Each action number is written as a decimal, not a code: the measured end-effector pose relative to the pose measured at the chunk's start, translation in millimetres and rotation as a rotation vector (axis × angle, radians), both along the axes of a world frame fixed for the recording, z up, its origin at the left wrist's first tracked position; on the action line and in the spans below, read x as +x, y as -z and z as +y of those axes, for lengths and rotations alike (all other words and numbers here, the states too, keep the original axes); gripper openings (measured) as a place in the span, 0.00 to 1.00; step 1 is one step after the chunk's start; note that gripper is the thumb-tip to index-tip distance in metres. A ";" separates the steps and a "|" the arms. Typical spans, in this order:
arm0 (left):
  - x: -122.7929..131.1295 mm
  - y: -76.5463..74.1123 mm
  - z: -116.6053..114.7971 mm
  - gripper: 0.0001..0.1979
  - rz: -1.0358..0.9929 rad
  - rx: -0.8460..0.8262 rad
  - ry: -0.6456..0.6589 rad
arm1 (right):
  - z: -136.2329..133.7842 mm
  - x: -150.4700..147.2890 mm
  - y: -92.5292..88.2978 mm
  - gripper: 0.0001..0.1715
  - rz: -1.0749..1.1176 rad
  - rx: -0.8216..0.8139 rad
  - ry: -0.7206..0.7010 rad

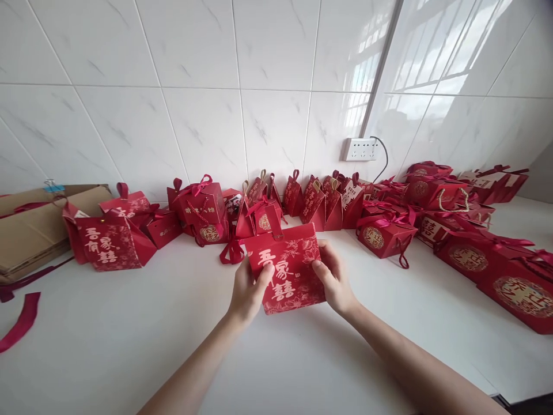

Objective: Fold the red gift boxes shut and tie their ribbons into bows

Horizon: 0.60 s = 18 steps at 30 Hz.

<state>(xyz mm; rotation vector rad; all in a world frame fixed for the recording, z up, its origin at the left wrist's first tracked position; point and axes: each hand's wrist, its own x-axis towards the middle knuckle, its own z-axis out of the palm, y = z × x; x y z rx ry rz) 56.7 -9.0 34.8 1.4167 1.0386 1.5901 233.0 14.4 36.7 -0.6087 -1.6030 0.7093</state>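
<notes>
Between both hands, above the white tabletop, is a red gift box (298, 259) with pale Chinese characters and flower patterns on its front. A short ribbon loop shows at its top edge. My left hand (249, 291) grips the box's left side, thumb laid on the front. On the opposite side my right hand (334, 279) holds the edge, its thumb also on the printed face. The fingers behind the box are mostly hidden. Just beyond it stands a small red box with a round gold emblem (264, 219).
A similar red box (108, 245) stands at left, beside brown cardboard (38, 236) with a blue clip. Several ribboned red boxes (384, 233) line the wall and stack up at right. Loose ribbon (21, 323) lies at far left. A power socket (360, 150) is on the tiled wall.
</notes>
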 end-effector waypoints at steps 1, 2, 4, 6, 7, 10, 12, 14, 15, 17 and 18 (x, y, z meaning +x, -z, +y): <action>-0.1 -2.2 -0.2 0.20 -0.002 0.044 -0.028 | 0.4 0.4 0.8 0.16 -0.018 0.007 0.002; 0.0 -4.7 -0.6 0.19 -0.004 0.093 -0.069 | 0.8 0.6 1.8 0.15 -0.041 0.017 0.002; 1.4 -9.4 -1.7 0.15 0.000 0.188 -0.202 | 0.4 0.5 3.9 0.14 -0.104 0.045 -0.006; 3.8 -12.6 -3.4 0.09 0.051 0.271 -0.318 | -2.1 -0.5 5.2 0.14 -0.176 0.077 -0.014; 5.2 -13.4 -4.3 0.07 0.087 0.319 -0.342 | -4.2 -1.4 5.0 0.14 -0.204 0.090 -0.013; 8.4 -13.6 -6.6 0.05 0.178 0.441 -0.299 | -12.6 -4.8 1.4 0.15 -0.215 0.131 0.052; 9.5 -13.1 -8.0 0.05 0.192 0.465 -0.262 | -17.8 -7.4 -2.4 0.10 -0.178 0.188 0.115; 10.3 -13.1 -9.6 0.06 0.192 0.458 -0.221 | -21.1 -9.9 -5.5 0.07 -0.146 0.246 0.149; 10.9 -13.2 -10.5 0.06 0.191 0.456 -0.202 | -22.0 -10.9 -6.6 0.06 -0.136 0.268 0.154; 12.2 -13.7 -12.7 0.06 0.191 0.455 -0.175 | -22.8 -12.6 -7.7 0.05 -0.116 0.289 0.155; 13.0 -14.0 -13.9 0.05 0.193 0.453 -0.168 | -23.1 -13.2 -7.9 0.04 -0.105 0.290 0.153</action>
